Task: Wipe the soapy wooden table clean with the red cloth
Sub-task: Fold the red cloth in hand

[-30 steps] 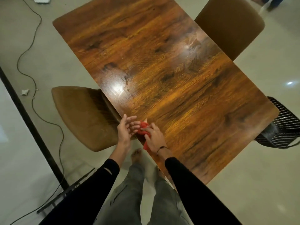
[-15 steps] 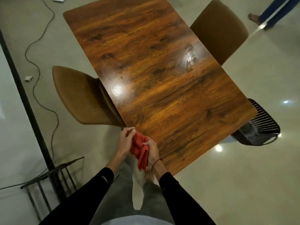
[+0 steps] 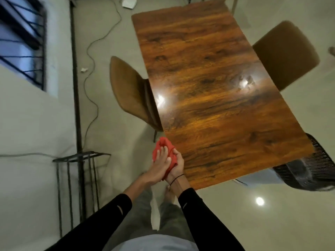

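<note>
- Right hand (image 3: pixel 175 164): fingers curled round the red cloth (image 3: pixel 164 147), gripping the bunched lower part from the right side. Thin dark band on that wrist.
- Left hand (image 3: pixel 159 166): laid over the cloth from the left, fingers (image 3: pixel 163 152) fairly straight and pressing into the fabric. Reads as flat pressing, not a curled grip.
- Location: cloth is held between both hands in the air, just off the near-left corner of the wooden table (image 3: pixel 226 113). Not in contact with the top; whether it brushes the edge cannot be told.
- Handling (judgement): soft, limp, light. Crumples readily, holds no shape. Probably damp, so it may cling and drip a little. No breakage risk. Best taken as a wad in the palm, one flat face left free to meet the wood.
- Appearance: bright red, matte, creased into a loose ball, a rounded fold sticking out at the far end above the fingers. No print or hem visible.
- Table: glossy brown woodgrain, long side running near to far. Two bright glare spots, with a mottled patch at the right-hand one, possibly soap residue. Uncertain.
- Surroundings: brown padded chair (image 3: pixel 130 93) tucked at the left side, a second (image 3: pixel 286 53) at the right, dark wire chair (image 3: pixel 317 165) at the near-right corner.
</note>
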A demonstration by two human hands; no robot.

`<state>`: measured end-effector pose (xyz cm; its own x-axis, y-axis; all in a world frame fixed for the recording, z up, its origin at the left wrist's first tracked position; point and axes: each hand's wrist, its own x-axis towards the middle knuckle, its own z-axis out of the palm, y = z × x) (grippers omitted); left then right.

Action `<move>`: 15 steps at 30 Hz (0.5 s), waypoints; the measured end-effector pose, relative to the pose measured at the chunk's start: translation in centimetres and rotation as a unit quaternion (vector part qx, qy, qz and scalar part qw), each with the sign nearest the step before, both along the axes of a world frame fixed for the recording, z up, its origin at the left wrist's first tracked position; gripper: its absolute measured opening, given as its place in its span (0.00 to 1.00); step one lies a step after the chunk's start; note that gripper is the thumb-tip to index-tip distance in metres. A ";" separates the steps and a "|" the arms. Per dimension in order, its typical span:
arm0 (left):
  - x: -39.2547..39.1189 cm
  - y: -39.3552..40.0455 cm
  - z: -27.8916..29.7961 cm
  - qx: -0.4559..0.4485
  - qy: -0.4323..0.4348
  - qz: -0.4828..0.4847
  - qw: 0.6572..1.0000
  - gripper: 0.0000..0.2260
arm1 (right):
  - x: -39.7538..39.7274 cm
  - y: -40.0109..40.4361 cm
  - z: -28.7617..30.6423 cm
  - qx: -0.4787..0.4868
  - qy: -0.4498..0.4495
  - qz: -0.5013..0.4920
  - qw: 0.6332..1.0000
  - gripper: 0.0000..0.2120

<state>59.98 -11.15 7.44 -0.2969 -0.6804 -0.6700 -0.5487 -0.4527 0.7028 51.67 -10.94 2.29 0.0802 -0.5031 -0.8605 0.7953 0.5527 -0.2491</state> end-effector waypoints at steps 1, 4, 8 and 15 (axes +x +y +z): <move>1.5 0.1 0.4 0.027 0.001 -0.038 0.999 0.29 | 0.4 0.0 -0.4 0.005 0.001 0.012 1.000 0.25; 6.8 0.4 1.3 0.059 0.050 -0.018 0.997 0.27 | 2.2 -0.7 -0.6 0.015 -0.011 0.065 0.998 0.29; 13.7 2.9 0.5 -0.060 -0.013 0.291 0.955 0.25 | 5.5 -1.2 -0.3 -0.020 -0.062 0.145 0.987 0.31; 24.7 6.9 -2.4 0.050 0.058 0.394 0.916 0.18 | 12.8 1.7 0.4 -0.021 -0.197 0.396 0.896 0.48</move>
